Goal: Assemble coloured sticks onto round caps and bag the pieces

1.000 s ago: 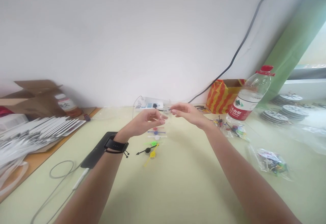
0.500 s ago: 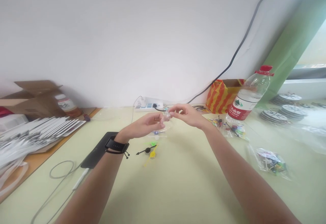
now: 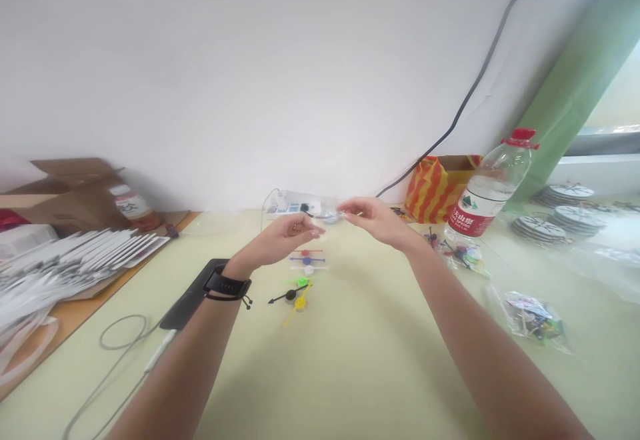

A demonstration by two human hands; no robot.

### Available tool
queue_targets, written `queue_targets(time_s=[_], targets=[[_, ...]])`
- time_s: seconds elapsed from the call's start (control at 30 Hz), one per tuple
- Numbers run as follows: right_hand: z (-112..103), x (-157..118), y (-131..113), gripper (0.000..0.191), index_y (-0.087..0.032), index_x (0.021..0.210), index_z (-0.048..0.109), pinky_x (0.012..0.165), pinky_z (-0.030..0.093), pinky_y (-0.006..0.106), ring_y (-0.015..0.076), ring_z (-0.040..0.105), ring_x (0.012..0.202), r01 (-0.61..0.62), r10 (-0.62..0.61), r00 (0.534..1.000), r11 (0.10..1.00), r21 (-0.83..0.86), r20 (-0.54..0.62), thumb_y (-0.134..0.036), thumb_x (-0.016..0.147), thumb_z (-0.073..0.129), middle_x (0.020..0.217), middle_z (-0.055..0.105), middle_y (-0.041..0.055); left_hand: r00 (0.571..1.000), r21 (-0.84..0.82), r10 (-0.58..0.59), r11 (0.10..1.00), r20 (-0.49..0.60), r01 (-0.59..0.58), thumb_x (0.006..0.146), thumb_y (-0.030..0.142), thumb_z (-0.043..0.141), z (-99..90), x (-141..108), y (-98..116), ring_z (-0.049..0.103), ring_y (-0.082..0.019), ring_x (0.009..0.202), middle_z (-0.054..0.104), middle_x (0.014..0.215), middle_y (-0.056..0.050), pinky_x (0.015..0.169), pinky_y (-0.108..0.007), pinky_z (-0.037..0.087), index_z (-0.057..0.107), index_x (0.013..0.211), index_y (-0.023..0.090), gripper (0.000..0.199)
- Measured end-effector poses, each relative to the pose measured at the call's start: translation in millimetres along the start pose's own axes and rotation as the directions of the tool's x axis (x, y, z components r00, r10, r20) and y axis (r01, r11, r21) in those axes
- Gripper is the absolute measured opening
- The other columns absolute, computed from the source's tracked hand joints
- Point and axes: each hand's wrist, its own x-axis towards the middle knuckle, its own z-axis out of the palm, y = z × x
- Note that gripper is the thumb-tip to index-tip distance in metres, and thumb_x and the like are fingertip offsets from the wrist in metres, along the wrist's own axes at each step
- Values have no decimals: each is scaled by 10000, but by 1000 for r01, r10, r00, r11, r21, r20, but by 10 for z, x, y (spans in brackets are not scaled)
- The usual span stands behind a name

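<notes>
Between my hands is a clear plastic bag [image 3: 327,215], thin and hard to outline. My right hand [image 3: 374,221] pinches its right end with thumb and fingertips. Lower and to the left, my left hand [image 3: 287,240] has its fingers curled and drawn together; whatever is between them is too small or see-through to make out. Below it on the table lie small spinner arrows in a rough column: red [image 3: 305,253], blue [image 3: 307,261], white [image 3: 309,270], green [image 3: 302,281], black [image 3: 290,295] and yellow [image 3: 299,303].
A power strip [image 3: 290,207] lies by the wall. To the right stand a water bottle [image 3: 487,193], a striped bag [image 3: 430,190], stacked discs [image 3: 540,228] and a bag of coloured parts [image 3: 535,317]. To the left are a black phone-like slab [image 3: 187,300], white sheets [image 3: 75,260] and a cardboard box [image 3: 70,190].
My hands have drawn apart; the right moved slightly right and the left slightly left. The red and blue arrows now show more fully beneath my left hand.
</notes>
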Motion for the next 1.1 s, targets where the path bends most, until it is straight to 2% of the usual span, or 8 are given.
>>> queue_targets(time_s=[0.13,0.27,0.4,0.47,0.57,0.67,0.87,1.1], targets=[[-24,-25,-51,238,-248,1068,728,867,492,336,216,632,1018,-39,37,999,998,58,32,-397,895,665,1093,716,47,997,35,12,999,-81,-9,837,561,722,-37,14,-43,706,-301,1041,763,970,-86,904,-453,558,681,842,221,342],[-24,-37,-95,345,-242,1158,713,853,495,354,224,637,970,-31,31,999,999,19,20,-432,870,700,1008,707,54,999,24,39,999,-16,-39,909,520,659,-34,10,-17,698,-288,1112,749,1131,-80,961,-428,550,723,1054,249,314],[-31,-39,-127,235,-222,909,766,879,482,375,242,635,980,48,-50,999,987,-153,-8,-445,858,710,1005,723,64,999,38,20,999,37,-22,949,505,608,-21,16,-26,694,-284,1140,747,1169,-69,941,-401,568,692,1237,283,373],[-35,-44,-140,223,-217,856,761,865,488,372,241,645,958,72,-69,997,983,-170,24,-434,863,708,967,733,58,999,44,7,999,36,-8,951,506,606,-20,23,-44,697,-290,1134,752,1160,-73,913,-397,580,681,1275,287,399],[-32,-60,-157,226,-216,944,758,885,510,374,239,674,961,77,-71,991,996,-48,114,-424,890,689,977,751,54,999,35,7,999,40,-9,959,518,592,-23,25,-51,690,-293,1151,736,1215,-73,922,-392,578,665,1316,301,424],[-27,-84,-185,273,-232,1087,751,946,521,394,253,681,1058,53,-55,978,998,13,203,-419,898,691,1114,751,68,996,36,24,999,82,-27,999,530,518,-28,7,-19,641,-280,1241,675,1348,-51,1013,-390,534,614,1386,333,445],[-65,-126,-296,430,-277,1244,730,1055,489,410,280,635,1229,62,-33,929,996,-67,370,-457,854,752,1314,701,53,976,125,56,989,211,-84,1029,530,464,-16,-16,56,453,-302,1433,500,1553,-8,1184,-451,366,528,1479,339,493],[-96,-173,-374,535,-357,1398,621,1158,414,374,268,511,1395,-8,78,804,993,-120,589,-491,890,718,1488,571,-16,956,83,67,992,287,-94,1019,545,485,69,-22,160,418,-303,1461,479,1562,22,1207,-451,344,531,1474,366,491]])
